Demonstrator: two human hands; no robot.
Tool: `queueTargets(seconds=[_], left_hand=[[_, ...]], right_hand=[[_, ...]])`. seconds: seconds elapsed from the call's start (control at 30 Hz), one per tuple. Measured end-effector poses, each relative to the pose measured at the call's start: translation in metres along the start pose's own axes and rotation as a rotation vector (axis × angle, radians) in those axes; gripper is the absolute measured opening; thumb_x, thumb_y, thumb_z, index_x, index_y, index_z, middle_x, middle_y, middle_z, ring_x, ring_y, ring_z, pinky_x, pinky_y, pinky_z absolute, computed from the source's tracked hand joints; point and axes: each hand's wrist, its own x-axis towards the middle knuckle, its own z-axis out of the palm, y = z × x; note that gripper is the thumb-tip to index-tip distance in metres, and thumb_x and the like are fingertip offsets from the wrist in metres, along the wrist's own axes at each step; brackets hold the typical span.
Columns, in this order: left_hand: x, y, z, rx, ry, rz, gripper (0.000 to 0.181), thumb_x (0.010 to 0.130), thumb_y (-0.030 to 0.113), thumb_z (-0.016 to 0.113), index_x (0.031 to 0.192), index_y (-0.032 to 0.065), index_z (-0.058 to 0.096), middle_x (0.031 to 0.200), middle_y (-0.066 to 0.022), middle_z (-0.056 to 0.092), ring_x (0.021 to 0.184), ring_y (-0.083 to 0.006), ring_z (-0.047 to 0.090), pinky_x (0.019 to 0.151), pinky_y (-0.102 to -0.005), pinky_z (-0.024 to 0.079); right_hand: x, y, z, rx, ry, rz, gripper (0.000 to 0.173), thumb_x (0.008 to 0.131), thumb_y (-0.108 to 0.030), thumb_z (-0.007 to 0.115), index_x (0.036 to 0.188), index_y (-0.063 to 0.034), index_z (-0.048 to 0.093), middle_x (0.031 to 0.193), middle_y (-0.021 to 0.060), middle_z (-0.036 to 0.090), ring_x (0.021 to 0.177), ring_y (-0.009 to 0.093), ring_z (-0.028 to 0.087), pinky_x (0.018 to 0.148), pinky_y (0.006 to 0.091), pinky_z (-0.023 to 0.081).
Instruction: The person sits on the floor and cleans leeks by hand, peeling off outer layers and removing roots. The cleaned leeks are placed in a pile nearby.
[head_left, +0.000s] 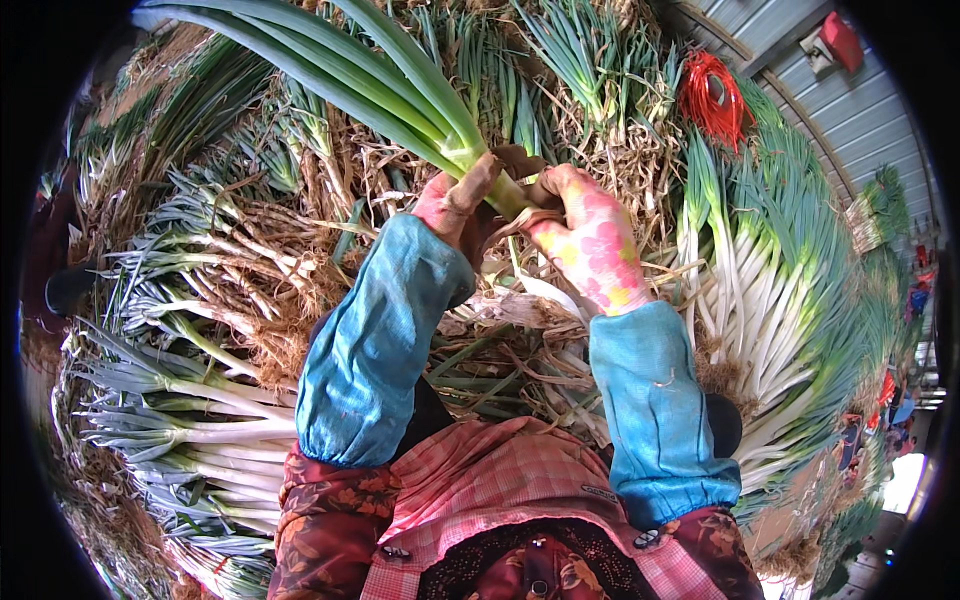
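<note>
My left hand, in a soiled glove, is closed around the stem of a large green onion. The onion's broad green leaves fan toward the upper left. My right hand, in a pink and yellow flower-patterned glove, is beside it near the stem's lower end, its fingers pinching a strip of dry outer leaf. The stem's lower end is partly hidden by the fingers. Blue sleeve covers reach over both forearms, above a pink checked apron.
Untrimmed green onions with brown roots lie at the left, cleaner white-stemmed ones below them. A large pile of white-stemmed onions is at the right. Red ties rest at the upper right. Dry leaf scraps lie between my arms. People are far right.
</note>
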Motion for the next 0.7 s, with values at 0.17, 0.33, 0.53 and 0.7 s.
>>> queueTargets(seconds=[0.17,0.33,0.53,0.7], left_hand=[[0.014,-0.001,-0.004,0.029,0.189,0.058,0.036,0.078,0.029,0.052,0.099,-0.0014,0.049,0.099,-0.0176,0.054,0.092,-0.0296,0.052,0.081,-0.0437,0.042],[0.009,0.042,-0.012,-0.076,0.41,0.231,0.034,0.081,0.029,0.045,0.097,-0.0011,0.046,0.084,-0.0144,0.057,0.085,-0.0295,0.055,0.077,-0.0494,0.043],[-0.008,0.09,-0.067,-0.087,0.398,0.432,0.039,0.085,0.034,0.036,0.098,-0.0009,0.046,0.072,-0.0077,0.054,0.082,-0.027,0.053,0.077,-0.0539,0.041],[0.0,0.067,-0.046,-0.092,0.411,0.382,0.038,0.085,0.033,0.036,0.099,-0.0012,0.046,0.072,-0.0078,0.052,0.076,-0.0261,0.052,0.076,-0.0532,0.041]], right_hand=[[-0.028,-0.004,0.001,-0.352,-0.204,-0.339,0.019,0.067,-0.012,0.061,0.081,-0.0087,0.048,0.069,0.0065,0.052,0.065,0.021,0.054,0.055,0.0319,0.045],[-0.079,0.018,-0.054,0.535,-0.053,0.551,0.017,0.066,-0.004,0.062,0.079,-0.0074,0.051,0.072,0.0023,0.053,0.066,0.013,0.053,0.056,0.0246,0.043],[-0.17,0.155,-0.168,0.804,0.732,0.774,0.009,0.077,-0.011,0.051,0.085,-0.0071,0.051,0.08,0.0043,0.054,0.075,0.013,0.053,0.063,0.0278,0.046],[-0.092,0.076,-0.076,0.516,0.111,0.444,0.04,0.071,0.006,0.05,0.107,-0.0107,0.046,0.118,0.0121,0.041,0.103,0.024,0.046,0.086,0.0383,0.039]])
